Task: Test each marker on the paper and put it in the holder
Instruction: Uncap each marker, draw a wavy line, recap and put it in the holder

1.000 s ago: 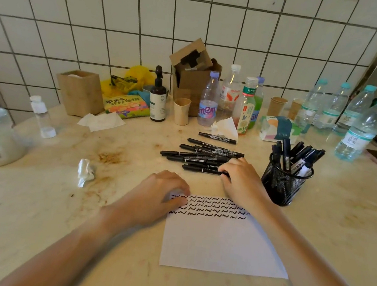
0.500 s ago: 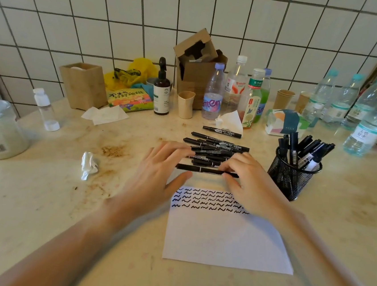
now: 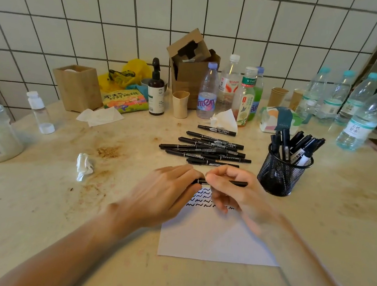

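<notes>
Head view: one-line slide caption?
Both hands, left and right, grip a black marker above the scribbled paper.

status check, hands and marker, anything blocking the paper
Left hand and right hand both grip one marker, held level over the paper. Holder beside right hand, part full. Nothing blocking.

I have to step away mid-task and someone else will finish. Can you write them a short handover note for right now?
Both hands hold one marker over the top of the paper: left hand grips one end, right hand the other; cap looks still on.
Done: several markers stand in the mesh holder; rows of squiggles on the paper.
Left: test this marker, put it in the holder, then work through the pile of markers behind the paper.
</notes>
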